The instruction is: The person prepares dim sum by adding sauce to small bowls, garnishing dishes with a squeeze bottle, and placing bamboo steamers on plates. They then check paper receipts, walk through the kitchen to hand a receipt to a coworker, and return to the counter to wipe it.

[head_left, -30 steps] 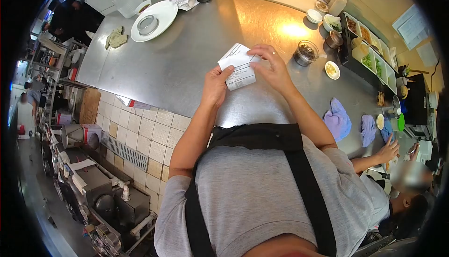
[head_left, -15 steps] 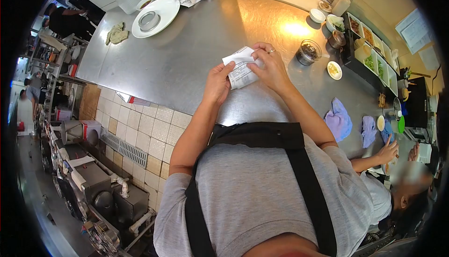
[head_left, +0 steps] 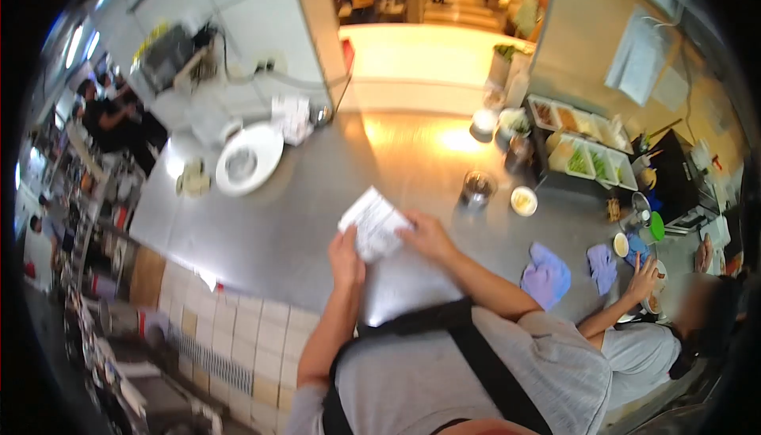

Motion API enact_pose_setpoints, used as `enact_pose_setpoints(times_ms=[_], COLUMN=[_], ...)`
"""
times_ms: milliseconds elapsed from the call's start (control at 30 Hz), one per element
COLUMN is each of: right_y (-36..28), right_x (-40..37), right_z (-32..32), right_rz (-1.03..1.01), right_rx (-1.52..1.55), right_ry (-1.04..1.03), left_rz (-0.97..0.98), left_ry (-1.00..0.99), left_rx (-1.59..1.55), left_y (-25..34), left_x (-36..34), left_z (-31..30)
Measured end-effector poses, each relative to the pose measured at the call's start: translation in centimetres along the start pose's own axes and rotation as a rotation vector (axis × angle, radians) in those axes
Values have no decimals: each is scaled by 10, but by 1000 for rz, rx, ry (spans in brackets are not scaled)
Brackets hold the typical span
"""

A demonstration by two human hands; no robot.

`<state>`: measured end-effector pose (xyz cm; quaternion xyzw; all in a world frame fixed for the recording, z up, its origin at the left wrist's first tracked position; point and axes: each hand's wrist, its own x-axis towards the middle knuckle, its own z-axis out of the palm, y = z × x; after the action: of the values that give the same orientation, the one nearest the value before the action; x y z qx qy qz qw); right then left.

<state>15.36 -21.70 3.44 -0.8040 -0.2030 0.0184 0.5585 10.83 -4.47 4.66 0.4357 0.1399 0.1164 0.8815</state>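
Observation:
Printed paper slips [head_left: 374, 223], which look like order receipts, are held over the steel counter in both hands. My left hand [head_left: 346, 259] pinches their lower left edge, thumb on top. At the right edge, my right hand [head_left: 430, 237] grips the same slips between thumb and fingers. Whether there is one sheet or more is blurred. Beyond the hands, to the right, stand a glass jar of dark contents [head_left: 478, 188] and a small white dish with yellow food [head_left: 523, 200].
A steel counter [head_left: 277, 233] carries a white plate [head_left: 273, 146], a crumpled cloth [head_left: 193, 178], a paper stack [head_left: 292, 118] and purple cloths [head_left: 545, 275]. Ingredient trays [head_left: 583, 146] stand at right. A co-worker's hand [head_left: 644, 278] is over a bowl, lower right. A lit pass window lies ahead.
The view has tilted up, bringing the pass window into sight. My right hand has shifted from the slips' top to their right edge, and the slips now lie flatter and more spread.

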Motion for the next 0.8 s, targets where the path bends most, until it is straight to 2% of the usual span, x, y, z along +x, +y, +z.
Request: enact_pose_setpoints(times_ms=[100,167,200,233,267,300,333,367,400,467,567,633,700,800], right_y=[-3,-23,-30,-37,-88,-111,-132,-145,-175,-217,-246,-232,-232,-260], right_x=[34,88,124,166,185,217,251,279,294,313,344,349,366,405], right_z=[-30,-82,-115,-160,-198,-240,-281,-317,-341,-380,-414,-449,-470,-487], right_rz=[-189,-308,-286,-355,-321,-287,-353,-551,-422,-445,-496,-659,-639,-356], right_rx=[-205,-170,-146,-182,-229,-184,-63,-84,206,311,452,474,465,424], right_ry=[52,127,183,213,331,397,472,616,702,792,853,426,359,789], left_rz=[-63,-12,81,181,351,522,557,591,564,503,470,472,480,504], left_ry=[23,46,14,-11,-32,-48,-36,-21,-14,5,-7,-16,-31,-35], left_rx=[-18,258,653,1046,1104,1157,1165,1173,1177,1183,1083,1081,1080,1081], left_y=[-13,-24,-39,-51,-46,-38,-39,-40,-38,-35,-43,-39,-36,-34], left_x=[12,16,27,40,32,22,22,23,21,14,18,17,15,18], left_z=[-16,-32,-63,-88,-83,-76,-81,-86,-83,-73,-77,-72,-68,-66])
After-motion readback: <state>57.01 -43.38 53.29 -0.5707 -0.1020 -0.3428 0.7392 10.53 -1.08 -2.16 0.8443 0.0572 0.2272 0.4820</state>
